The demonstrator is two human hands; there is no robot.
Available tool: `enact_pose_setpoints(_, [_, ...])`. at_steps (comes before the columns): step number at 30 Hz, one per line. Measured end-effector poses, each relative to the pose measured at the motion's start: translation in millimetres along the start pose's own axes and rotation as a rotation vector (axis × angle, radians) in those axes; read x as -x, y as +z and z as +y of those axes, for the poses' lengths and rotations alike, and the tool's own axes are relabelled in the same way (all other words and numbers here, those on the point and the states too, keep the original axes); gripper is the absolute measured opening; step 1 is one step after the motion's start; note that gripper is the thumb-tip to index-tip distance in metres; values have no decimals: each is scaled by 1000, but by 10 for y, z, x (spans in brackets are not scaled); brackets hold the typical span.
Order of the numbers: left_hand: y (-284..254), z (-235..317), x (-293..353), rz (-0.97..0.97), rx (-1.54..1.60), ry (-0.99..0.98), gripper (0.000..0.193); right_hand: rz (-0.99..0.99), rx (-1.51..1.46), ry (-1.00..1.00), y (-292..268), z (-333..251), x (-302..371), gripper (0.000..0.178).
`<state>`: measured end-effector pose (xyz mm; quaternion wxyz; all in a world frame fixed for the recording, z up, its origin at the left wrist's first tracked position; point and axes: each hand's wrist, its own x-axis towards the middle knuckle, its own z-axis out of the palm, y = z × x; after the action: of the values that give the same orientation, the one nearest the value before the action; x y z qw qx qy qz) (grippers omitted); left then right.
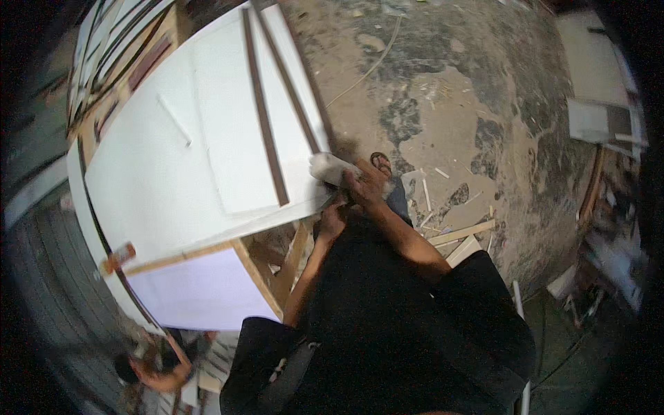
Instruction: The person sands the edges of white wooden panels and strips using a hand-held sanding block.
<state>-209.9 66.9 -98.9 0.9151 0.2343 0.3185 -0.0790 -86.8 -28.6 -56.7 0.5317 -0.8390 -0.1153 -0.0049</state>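
Observation:
My right hand [369, 185] is closed around a pale, rounded object [333, 169], too blurred to tell its kind, at the near right corner of a white panel [159, 180]. Just below it, my left hand [333, 220] has its fingers curled in by the panel's edge; what they hold is hidden. A dark brown strip [287, 79] lies lengthwise on the panel, its near end at the pale object. To its left is another dark strip [263, 111], and farther left a thin white strip [174, 120].
An orange-brown object [119, 257] sits at the panel's left edge. Below is a wooden frame [259, 277] with a pale sheet [200, 290]. Another person's arm [162, 377] shows at lower left. Offcuts [460, 234] litter the floor at right. More strips [128, 41] lie far left.

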Motion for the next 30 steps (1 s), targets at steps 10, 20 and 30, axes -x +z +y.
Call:
enact_pose_setpoints(10, [177, -118, 109, 178, -1098, 142, 36, -153, 125, -259, 286, 83, -1098, 50])
enact_pose_setpoints(20, [447, -40, 219, 344, -46, -47, 33, -178, 197, -364, 1286, 144, -3262, 57])
enact_pose_setpoints(30, [850, -101, 116, 434, 198, 165, 46, -126, 183, 8, 1658, -261, -4684, 68])
